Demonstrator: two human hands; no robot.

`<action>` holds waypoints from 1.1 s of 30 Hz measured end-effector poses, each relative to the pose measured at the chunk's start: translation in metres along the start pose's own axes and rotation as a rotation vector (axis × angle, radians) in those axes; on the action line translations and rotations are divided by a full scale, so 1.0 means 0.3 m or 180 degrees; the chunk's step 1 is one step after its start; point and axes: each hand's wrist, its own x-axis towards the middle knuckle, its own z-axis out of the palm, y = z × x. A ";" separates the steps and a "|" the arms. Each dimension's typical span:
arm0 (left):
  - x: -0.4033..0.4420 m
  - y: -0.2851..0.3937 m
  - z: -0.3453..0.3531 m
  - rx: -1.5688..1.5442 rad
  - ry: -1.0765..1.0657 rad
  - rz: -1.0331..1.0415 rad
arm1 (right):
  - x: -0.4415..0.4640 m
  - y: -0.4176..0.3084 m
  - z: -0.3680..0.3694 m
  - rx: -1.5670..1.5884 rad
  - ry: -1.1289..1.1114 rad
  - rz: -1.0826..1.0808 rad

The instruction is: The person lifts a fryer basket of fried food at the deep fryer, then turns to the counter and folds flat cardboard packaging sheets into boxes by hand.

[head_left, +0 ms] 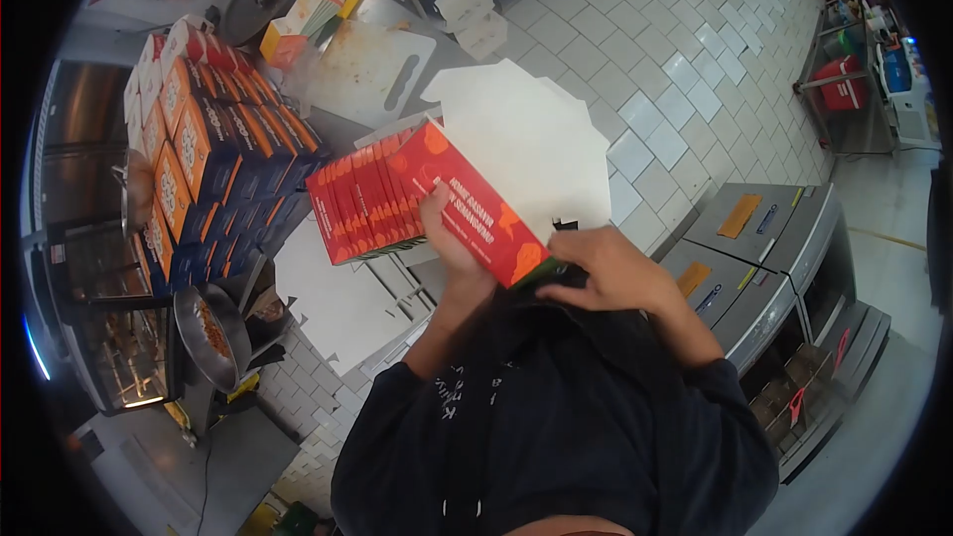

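A red printed carton [476, 203] with a white open flap [526, 134] is held in front of my chest. My left hand [457, 243] grips its near side, fingers partly hidden behind the red panel. At the carton's right end, my right hand [611, 268] has its thumb and fingers closing round the lower corner; a dark green edge shows beside them. Just left of the carton stands a row of folded red boxes [362, 199], packed side by side. Flat white cardboard sheets [333, 303] lie below that row.
Stacked orange and blue boxes [199, 159] rise at the left, with a metal pan [213, 337] of food below them. A white cutting board [367, 74] is behind. Grey appliances [749, 238] stand at the right; a metal cart [844, 89] is farther back.
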 end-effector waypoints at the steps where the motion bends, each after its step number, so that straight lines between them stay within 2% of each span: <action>1: 0.019 -0.013 0.017 0.0274 0.0185 0.0090 | 0.017 -0.004 -0.017 -0.0314 -0.0355 0.0397; 2: 0.046 -0.022 0.028 0.0294 0.0178 0.0081 | 0.026 0.022 -0.031 -0.0300 -0.0337 0.0401; 4: 0.110 -0.050 0.031 0.0362 -0.0477 0.0117 | 0.038 0.100 -0.056 0.0177 0.0500 -0.0204; 5: 0.166 -0.082 0.005 0.0740 -0.0803 0.0270 | 0.017 0.151 -0.091 0.0263 0.0500 -0.0037; 6: 0.235 -0.093 0.006 0.0753 -0.0776 0.0283 | 0.000 0.209 -0.120 0.0287 0.0480 -0.0048; 8: 0.360 -0.113 0.007 0.5020 -0.1038 0.2521 | -0.028 0.340 -0.141 0.0514 0.1124 0.0258; 9: 0.400 -0.151 -0.015 0.5066 -0.0995 0.2517 | -0.030 0.433 -0.112 0.0559 0.1095 0.0237; 11: 0.473 -0.226 -0.061 0.6779 -0.1320 0.2345 | -0.023 0.633 -0.017 0.0867 0.1218 0.0715; 12: 0.497 -0.233 -0.055 0.6815 -0.1305 0.2364 | -0.002 0.674 0.022 0.0845 0.1081 0.0778; 14: 0.526 -0.238 -0.050 0.6290 -0.1015 0.2037 | 0.036 0.682 0.056 0.0809 0.0478 0.0534; 15: 0.541 -0.240 -0.054 0.6319 -0.1003 0.2025 | 0.040 0.696 0.083 0.0838 0.0471 0.0526; 17: 0.568 -0.240 -0.058 0.6039 -0.0798 0.2407 | 0.045 0.731 0.122 0.1273 0.0105 0.0926; 18: 0.570 -0.241 -0.054 0.6049 -0.0755 0.2402 | 0.048 0.741 0.105 0.1278 0.0070 0.0913; 20: 0.567 -0.244 -0.052 0.6222 -0.0754 0.2433 | 0.047 0.768 0.056 0.1622 -0.0752 0.0437; 21: 0.562 -0.246 -0.055 0.6230 -0.0694 0.2422 | 0.050 0.784 0.017 0.1626 -0.0802 0.0426; 23: 0.568 -0.244 -0.052 0.6138 -0.0731 0.2458 | 0.105 0.826 -0.085 0.0753 -0.0619 0.0145; 25: 0.566 -0.241 -0.041 0.6184 -0.0656 0.2389 | 0.234 0.871 -0.132 0.0417 0.1039 0.0027; 27: 0.557 -0.241 -0.048 0.6220 -0.0585 0.2290 | 0.393 0.830 -0.158 -0.0209 0.1661 -0.0328; 28: 0.562 -0.242 -0.051 0.6284 -0.0596 0.2272 | 0.431 0.864 -0.153 -0.0215 0.1611 -0.0375; 30: 0.560 -0.241 -0.056 0.6353 -0.0578 0.2289 | 0.485 0.935 -0.102 0.0483 0.0719 -0.0329; 33: 0.562 -0.234 -0.051 0.6205 -0.0566 0.2391 | 0.485 0.985 -0.074 0.0978 0.0599 -0.0158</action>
